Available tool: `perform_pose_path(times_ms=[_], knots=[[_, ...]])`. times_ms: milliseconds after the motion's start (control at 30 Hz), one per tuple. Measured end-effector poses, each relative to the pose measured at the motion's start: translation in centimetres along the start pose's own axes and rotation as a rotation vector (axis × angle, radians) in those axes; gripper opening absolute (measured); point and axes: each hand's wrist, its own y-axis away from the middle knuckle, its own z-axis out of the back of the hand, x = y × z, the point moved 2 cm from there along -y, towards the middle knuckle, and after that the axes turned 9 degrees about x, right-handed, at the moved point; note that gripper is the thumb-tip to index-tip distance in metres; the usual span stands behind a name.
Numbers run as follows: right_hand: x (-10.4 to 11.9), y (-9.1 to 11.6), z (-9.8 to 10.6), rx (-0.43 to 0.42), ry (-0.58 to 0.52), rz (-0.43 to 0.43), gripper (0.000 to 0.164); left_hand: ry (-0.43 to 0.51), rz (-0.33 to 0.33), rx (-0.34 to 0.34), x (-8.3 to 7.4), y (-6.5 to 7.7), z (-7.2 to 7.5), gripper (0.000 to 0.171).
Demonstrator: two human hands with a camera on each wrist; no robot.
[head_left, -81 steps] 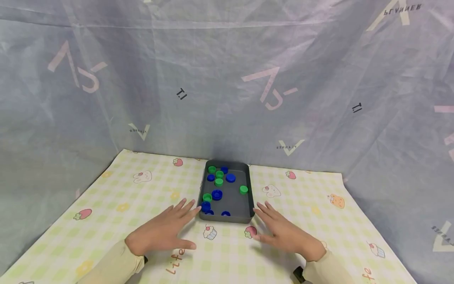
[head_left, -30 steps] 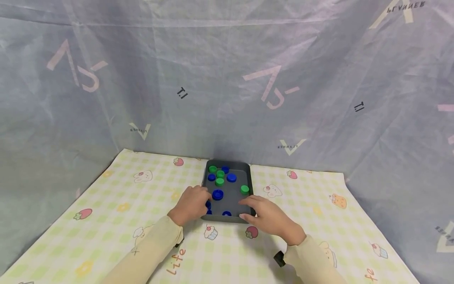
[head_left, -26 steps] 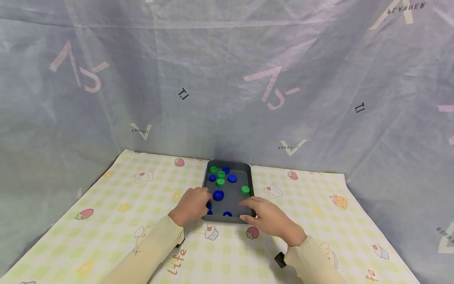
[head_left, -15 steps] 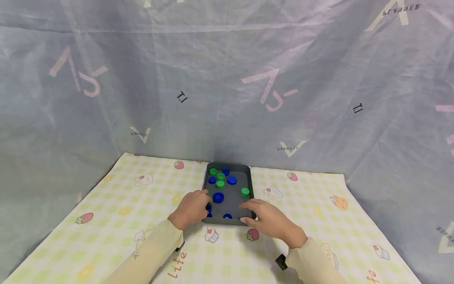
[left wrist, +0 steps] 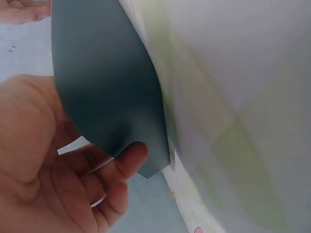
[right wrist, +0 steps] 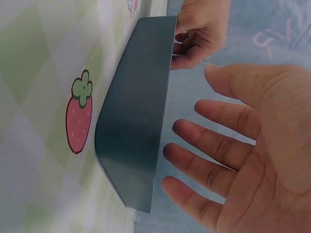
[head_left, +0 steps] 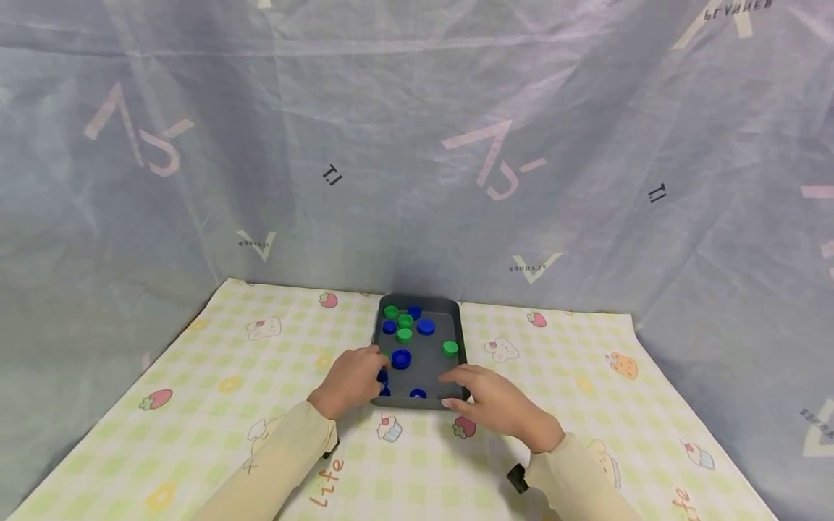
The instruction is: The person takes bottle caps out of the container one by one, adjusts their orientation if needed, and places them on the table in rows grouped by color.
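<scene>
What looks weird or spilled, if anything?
The PLANNER lettering on the gray curtain looks odd because it reads flipped. Otherwise nothing stands out: the visible green bottle caps and blue bottle caps lie inside the gray tray.

"What's the left arm doing over there?"
"Left forearm (head_left: 274, 463) slants forward and inward. The left hand (head_left: 348, 380) has its back up, and the left fingers (left wrist: 133, 155) I can see are curled; the rest I can't make out."
"And the right?"
"Right forearm (head_left: 580, 477) angles in too. The right hand (head_left: 495, 401) looks relaxed: right fingers (right wrist: 209, 141) gently bent, spaced apart, right thumb (right wrist: 238, 80) away from them."
</scene>
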Motion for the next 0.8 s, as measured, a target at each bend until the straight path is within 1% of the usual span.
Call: perform_pose_path(times_ms=[67, 200, 333, 467, 500, 633, 733, 800], knots=[[0.01, 0.06, 0.05, 0.0, 0.005, -0.001, 0.04, -0.005, -0.009, -0.01, 0.1, -0.05, -0.05, 0.02], [0.03, 0.14, 0.16, 0.003, 0.003, 0.002, 0.039, -0.016, -0.017, -0.008, 0.34, -0.05, -0.39, 0.022], [0.07, 0.12, 0.25, 0.005, -0.005, 0.006, 0.039, 0.017, -0.009, 0.014, 0.53, 0.05, -0.63, 0.021], [0.15, 0.11, 0.27, 0.006, -0.006, 0.009, 0.04, 0.079, -0.01, 0.027, 0.5, 0.02, -0.46, 0.02], [0.19, 0.11, 0.26, 0.01, -0.008, 0.013, 0.041, 0.081, -0.006, 0.031, 0.49, 0.03, -0.41, 0.02], [0.37, 0.18, 0.26, 0.021, -0.014, 0.024, 0.04, 0.046, 0.004, 0.026, 0.45, 0.16, -0.23, 0.019], [0.44, 0.29, 0.32, 0.015, -0.014, 0.025, 0.039, 0.006, -0.001, -0.008, 0.4, 0.28, -0.06, 0.021], [0.45, 0.35, 0.35, 0.012, -0.01, 0.025, 0.039, 0.004, -0.005, -0.028, 0.39, 0.37, 0.05, 0.022]])
